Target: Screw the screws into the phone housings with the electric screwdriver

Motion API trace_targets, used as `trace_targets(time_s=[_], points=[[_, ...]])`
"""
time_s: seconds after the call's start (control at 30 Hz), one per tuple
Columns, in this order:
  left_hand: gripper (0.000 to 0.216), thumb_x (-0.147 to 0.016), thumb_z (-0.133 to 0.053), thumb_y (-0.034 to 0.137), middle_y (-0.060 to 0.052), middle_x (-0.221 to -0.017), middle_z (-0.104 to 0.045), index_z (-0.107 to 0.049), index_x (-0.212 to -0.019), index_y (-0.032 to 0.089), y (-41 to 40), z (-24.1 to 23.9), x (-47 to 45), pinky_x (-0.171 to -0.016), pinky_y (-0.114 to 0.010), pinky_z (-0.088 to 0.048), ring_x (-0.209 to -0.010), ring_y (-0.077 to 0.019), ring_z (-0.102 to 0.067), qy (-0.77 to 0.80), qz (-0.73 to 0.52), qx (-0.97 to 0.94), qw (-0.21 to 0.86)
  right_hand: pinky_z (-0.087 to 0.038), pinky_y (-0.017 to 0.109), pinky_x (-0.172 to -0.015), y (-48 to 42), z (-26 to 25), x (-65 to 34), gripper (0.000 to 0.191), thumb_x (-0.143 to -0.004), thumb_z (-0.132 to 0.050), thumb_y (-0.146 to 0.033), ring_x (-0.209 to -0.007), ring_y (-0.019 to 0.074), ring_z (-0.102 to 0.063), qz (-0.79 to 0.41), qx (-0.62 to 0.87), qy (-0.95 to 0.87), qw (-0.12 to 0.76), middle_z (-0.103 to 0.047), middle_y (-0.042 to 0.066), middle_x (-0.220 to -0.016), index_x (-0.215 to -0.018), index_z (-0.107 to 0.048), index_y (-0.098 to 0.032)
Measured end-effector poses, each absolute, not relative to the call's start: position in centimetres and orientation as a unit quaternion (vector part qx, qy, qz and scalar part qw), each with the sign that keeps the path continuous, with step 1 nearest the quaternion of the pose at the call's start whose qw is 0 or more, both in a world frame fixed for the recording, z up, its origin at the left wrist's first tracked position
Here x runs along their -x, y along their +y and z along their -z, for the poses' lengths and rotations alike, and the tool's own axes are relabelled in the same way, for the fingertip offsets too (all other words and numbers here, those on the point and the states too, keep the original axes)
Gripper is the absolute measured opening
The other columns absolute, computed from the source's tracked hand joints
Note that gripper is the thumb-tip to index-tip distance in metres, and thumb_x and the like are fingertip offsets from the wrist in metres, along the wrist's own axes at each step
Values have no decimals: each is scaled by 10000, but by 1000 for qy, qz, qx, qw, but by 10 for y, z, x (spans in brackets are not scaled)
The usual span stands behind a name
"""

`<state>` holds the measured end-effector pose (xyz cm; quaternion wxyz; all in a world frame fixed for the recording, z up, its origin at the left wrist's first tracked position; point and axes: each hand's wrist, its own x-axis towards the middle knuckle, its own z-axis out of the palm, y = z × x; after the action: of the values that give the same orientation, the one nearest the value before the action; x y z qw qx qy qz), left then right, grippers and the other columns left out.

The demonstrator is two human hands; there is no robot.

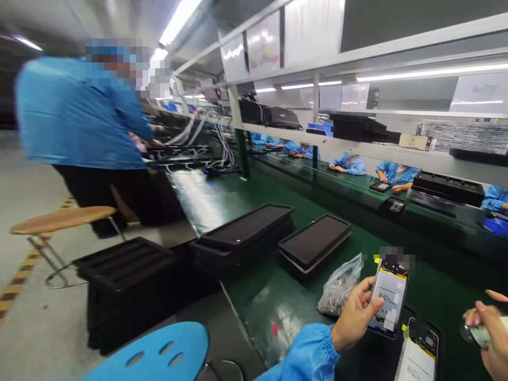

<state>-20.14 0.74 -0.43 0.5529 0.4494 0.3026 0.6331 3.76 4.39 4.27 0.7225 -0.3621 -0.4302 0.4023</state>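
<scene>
green bench [278, 301] | black trays [313, 241] | blue stool [159, 354] | blue sleeve [309, 354]

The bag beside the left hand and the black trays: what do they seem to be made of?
The bag looks like thin clear plastic film: see-through, creased, glossy. The black trays seem matte moulded plastic, with raised rims; foam is also possible.

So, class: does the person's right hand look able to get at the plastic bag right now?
Probably not easily: the right hand holds a silvery tool, and the left hand, gripping a phone, sits between it and the plastic bag.
</scene>
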Motion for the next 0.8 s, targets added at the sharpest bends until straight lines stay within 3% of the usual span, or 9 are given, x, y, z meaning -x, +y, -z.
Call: trace_targets(time_s=[0.17,0.47,0.8], points=[[535,-692,-805,406,-87,-936,-690,-574,-1096,144,28,31,189,-821,-314,-493,-885,-212,-655,284,-618,-450,579,-480,303,-560,33,-52,-34,463,-665,-800,-338,-500,144,-523,-382,354,-453,723,-516,-67,-518,-998,-515,-188],[548,-641,-847,372,-88,-931,-693,-574,-1054,138,43,59,193,-761,-297,-502,-818,-203,-668,296,-614,-386,622,-463,329,-560,36,-52,-28,467,-671,-791,-292,-488,155,-519,-383,378,-452,712,-513,-75,-502,-1023,-502,-183],[546,-621,-858,368,-82,-874,-697,-582,-1026,128,46,66,196,-728,-291,-506,-784,-204,-675,309,-616,-363,627,-459,319,-456,54,-48,-21,558,-511,-847,-346,-400,158,-490,-392,394,-443,703,-493,-79,-436,-934,-512,-205]])
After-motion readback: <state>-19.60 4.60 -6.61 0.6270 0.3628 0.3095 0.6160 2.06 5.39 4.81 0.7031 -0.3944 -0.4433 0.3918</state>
